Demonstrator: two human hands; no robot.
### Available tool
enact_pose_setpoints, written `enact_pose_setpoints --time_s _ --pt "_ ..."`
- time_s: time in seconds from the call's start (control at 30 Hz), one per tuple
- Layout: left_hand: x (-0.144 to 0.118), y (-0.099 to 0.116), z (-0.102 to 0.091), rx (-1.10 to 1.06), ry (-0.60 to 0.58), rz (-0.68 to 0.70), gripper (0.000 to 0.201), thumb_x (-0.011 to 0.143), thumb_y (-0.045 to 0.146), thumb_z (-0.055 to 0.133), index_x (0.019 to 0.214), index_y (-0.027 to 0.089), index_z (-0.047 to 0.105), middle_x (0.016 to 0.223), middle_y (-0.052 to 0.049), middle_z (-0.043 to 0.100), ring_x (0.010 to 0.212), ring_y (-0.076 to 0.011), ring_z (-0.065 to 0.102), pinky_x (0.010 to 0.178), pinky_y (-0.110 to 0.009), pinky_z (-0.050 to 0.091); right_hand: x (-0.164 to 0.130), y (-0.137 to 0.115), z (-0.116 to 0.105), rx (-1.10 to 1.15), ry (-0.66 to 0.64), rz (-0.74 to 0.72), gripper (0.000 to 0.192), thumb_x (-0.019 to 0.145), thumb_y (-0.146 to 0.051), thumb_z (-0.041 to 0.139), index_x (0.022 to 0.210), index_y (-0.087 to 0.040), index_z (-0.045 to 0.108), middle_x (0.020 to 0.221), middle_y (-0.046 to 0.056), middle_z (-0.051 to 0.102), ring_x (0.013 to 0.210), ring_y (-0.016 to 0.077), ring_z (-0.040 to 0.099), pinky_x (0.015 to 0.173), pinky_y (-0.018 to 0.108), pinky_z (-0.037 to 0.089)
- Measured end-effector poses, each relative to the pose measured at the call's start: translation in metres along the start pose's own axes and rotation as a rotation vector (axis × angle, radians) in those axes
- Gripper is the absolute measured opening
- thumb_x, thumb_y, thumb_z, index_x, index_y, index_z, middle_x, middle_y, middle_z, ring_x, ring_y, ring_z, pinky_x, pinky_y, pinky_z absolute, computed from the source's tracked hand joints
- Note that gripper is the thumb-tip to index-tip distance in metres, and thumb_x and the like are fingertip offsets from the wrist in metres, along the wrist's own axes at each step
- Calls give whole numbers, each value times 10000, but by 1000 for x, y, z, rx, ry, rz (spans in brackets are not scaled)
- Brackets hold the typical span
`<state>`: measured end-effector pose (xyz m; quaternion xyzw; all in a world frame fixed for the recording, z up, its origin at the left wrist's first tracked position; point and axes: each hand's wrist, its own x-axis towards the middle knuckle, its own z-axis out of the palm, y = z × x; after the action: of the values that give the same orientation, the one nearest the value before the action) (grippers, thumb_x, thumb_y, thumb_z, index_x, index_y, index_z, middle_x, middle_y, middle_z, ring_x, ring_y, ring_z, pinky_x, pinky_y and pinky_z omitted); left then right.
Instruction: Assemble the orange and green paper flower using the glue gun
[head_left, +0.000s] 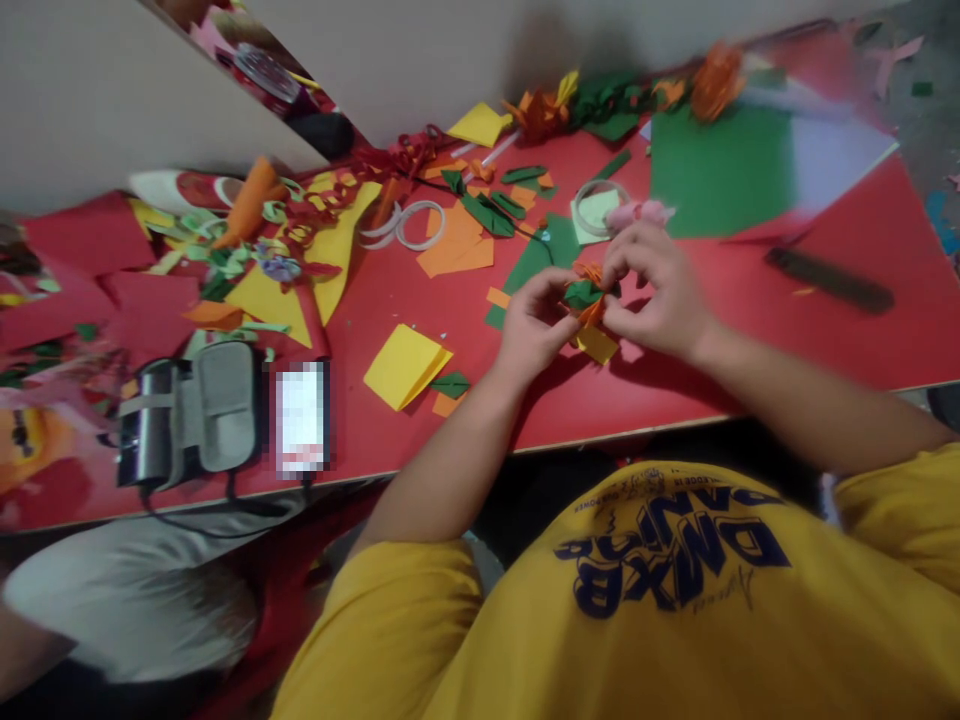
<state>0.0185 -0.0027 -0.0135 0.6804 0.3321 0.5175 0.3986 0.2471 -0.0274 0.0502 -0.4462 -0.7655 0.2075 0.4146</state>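
Both hands meet over the red table (675,290), holding a small paper flower (585,295) with orange petals and a green middle part. My left hand (536,315) pinches it from the left between thumb and fingers. On the right, the fingers and thumb of my right hand (652,290) are closed on its edge. A small yellow-orange paper piece (597,345) shows just below the flower. Behind my right hand are a pink paper piece (637,215) and a roll of clear tape (600,205). Whether the flower has a stem is hidden.
Folded yellow paper (405,368) lies left of my hands. A dark cutter-like tool (829,280) and green sheets (720,170) lie to the right. Paper flowers and scraps line the wall. At left are a phone (301,418), a grey case (225,405) and a person's leg (135,600).
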Motion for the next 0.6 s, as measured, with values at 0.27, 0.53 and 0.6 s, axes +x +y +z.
enact_pose_setpoints --time_s 0.27,0.53,0.6 --pt "0 -2 -3 -54 2 98 545 941 778 975 1172 301 849 1043 -32 821 866 -162 769 793 -291 654 0 0 4 146 179 -248 183 831 -157 790 958 -267 719 1113 72 765 1078 291 749 1026 522 653" --pt "8 -1 -13 13 176 87 436 1051 718 908 1201 313 847 940 -16 709 738 -126 652 682 -282 550 4 11 -7 1116 -60 441 507 803 -686 1041 1062 -314 814 1084 -2 843 925 199 776 807 338 689" --pt "11 -2 -14 20 189 74 440 1052 725 905 1171 305 843 897 -6 686 695 -114 598 642 -277 495 1 13 -12 1241 -129 553 705 661 -742 1113 1172 -353 823 1103 -19 864 876 196 774 747 323 681"
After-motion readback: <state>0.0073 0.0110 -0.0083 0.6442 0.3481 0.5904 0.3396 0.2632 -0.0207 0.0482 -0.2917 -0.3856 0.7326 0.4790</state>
